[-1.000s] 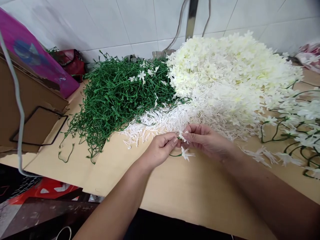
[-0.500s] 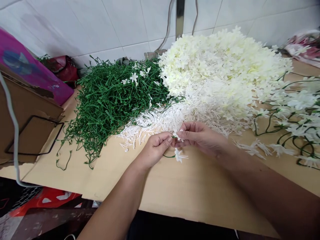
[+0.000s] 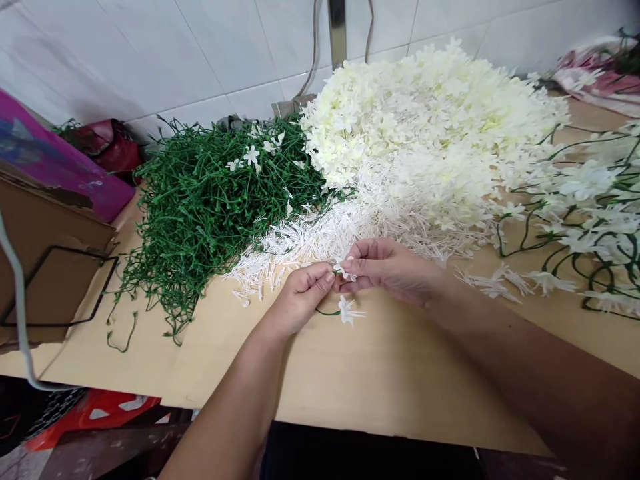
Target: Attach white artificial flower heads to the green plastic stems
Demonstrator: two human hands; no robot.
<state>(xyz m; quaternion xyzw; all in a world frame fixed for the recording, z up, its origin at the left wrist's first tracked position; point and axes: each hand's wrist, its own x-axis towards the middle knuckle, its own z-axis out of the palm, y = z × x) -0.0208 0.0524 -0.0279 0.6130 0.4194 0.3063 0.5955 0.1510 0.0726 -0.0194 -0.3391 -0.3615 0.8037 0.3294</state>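
My left hand [image 3: 307, 293] is closed in a pinch on a green plastic stem, whose tip meets a small white artificial flower [image 3: 345, 270]. The fingers of my right hand [image 3: 385, 267] pinch that flower by its petals, close against my left thumb. From below my left hand, another branch of the stem sticks out with a white flower [image 3: 346, 311] on its end, thin white stamens fanning from it. Just beyond the hands lies a heap of white stamens [image 3: 345, 230]. Most of the stem in my left hand is hidden by the fingers.
Green stems [image 3: 215, 193] are heaped at the left, and cream-white petals [image 3: 435, 113] at the back right. Flowers on stems [image 3: 590, 233] lie at the right. A cardboard box [image 3: 45, 247] with a black wire frame stands at the left edge of the cardboard-covered table [image 3: 380, 380].
The view has shifted slightly, so the scene sits a little further left. Both hands keep the same pinch on the stem and flower, with hardly any other movement.
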